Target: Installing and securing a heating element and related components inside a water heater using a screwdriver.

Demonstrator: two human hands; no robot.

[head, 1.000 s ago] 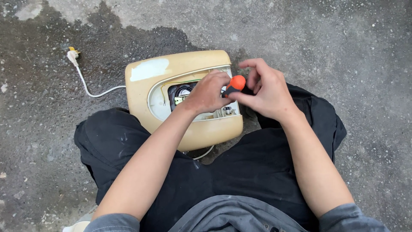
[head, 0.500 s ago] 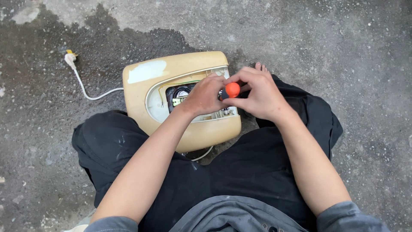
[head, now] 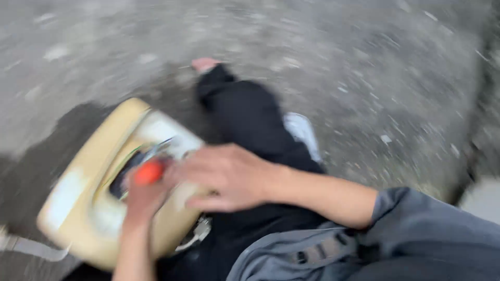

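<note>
The view is heavily motion-blurred and tilted. A beige, rounded appliance housing with an open dark recess lies on my lap at the lower left. My left hand rests on it just below an orange-handled tool. From the right, my right hand reaches in, its fingertips at the orange handle. The blur hides the tool's shaft and the exact grip of both hands.
My leg in black trousers stretches away over rough grey concrete, ending in a bare foot. A pale blurred object lies beside the leg. A white cord trails off at the lower left.
The view has swung sharply and rotated, so the appliance now sits at the lower left. Both hands stay at the orange handle over the recess.
</note>
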